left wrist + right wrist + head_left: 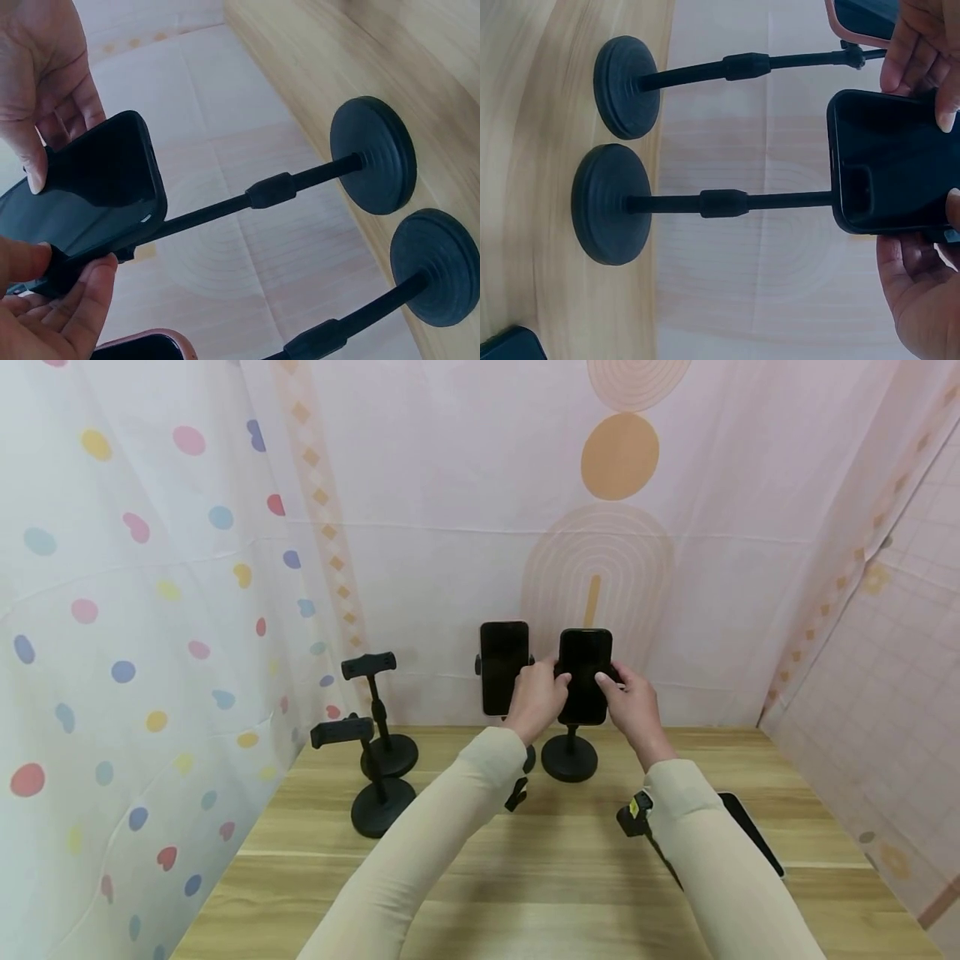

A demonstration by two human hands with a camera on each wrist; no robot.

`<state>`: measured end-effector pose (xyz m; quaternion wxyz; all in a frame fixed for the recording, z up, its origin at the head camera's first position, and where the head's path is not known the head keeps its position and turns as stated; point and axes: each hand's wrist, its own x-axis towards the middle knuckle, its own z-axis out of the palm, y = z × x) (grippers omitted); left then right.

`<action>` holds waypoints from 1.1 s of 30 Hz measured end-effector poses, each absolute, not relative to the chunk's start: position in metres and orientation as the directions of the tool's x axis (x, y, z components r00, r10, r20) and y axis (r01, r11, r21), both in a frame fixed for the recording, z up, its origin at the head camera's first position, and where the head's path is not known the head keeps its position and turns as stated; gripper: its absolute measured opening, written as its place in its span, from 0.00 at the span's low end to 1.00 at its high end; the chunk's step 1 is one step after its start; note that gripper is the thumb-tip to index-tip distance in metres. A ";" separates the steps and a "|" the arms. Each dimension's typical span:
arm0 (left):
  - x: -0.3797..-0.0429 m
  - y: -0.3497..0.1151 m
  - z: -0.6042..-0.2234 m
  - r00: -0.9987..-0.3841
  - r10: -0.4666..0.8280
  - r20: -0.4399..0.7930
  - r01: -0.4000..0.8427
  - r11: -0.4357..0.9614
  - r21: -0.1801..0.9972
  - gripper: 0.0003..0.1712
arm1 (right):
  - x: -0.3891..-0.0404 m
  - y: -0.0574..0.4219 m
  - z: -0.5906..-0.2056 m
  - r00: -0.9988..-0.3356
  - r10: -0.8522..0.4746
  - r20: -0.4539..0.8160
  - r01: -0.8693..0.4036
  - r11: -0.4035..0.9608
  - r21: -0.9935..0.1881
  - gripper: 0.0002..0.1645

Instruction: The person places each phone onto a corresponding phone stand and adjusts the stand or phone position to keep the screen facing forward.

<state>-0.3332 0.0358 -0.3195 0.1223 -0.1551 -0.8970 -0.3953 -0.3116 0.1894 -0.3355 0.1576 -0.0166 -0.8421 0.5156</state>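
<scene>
A black phone is upright at the holder of a black round-based phone stand. My left hand grips its left side at the holder, thumb over the front edge. On the opposite side my right hand holds the edge, its thumb on the screen side. In the left wrist view, fingers of the left hand curl around the clamp jaw and phone edge. The right wrist view shows the phone in front of the holder, hiding most of it.
Left of it, a second phone with a pinkish rim sits in another stand, partly behind my left arm. Two phone stands without phones stand at the left. Another phone lies on the wooden table beside my right forearm. A patterned curtain hangs behind.
</scene>
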 end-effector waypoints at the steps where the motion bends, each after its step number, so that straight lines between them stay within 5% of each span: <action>1: -0.333 0.036 -0.319 -0.923 0.177 0.342 0.372 0.640 0.673 0.24 | -0.312 0.189 -0.335 -0.951 0.188 0.243 -0.130 0.471 -0.872 0.30; 19: -0.332 0.037 -0.324 -0.918 0.154 0.365 0.376 0.630 0.680 0.19 | -0.311 0.187 -0.339 -0.953 0.210 0.218 -0.110 0.429 -0.896 0.33; 33: -0.331 0.037 -0.335 -0.906 0.173 0.385 0.404 0.621 0.671 0.19 | -0.313 0.187 -0.358 -0.944 0.236 0.230 -0.112 0.427 -0.897 0.23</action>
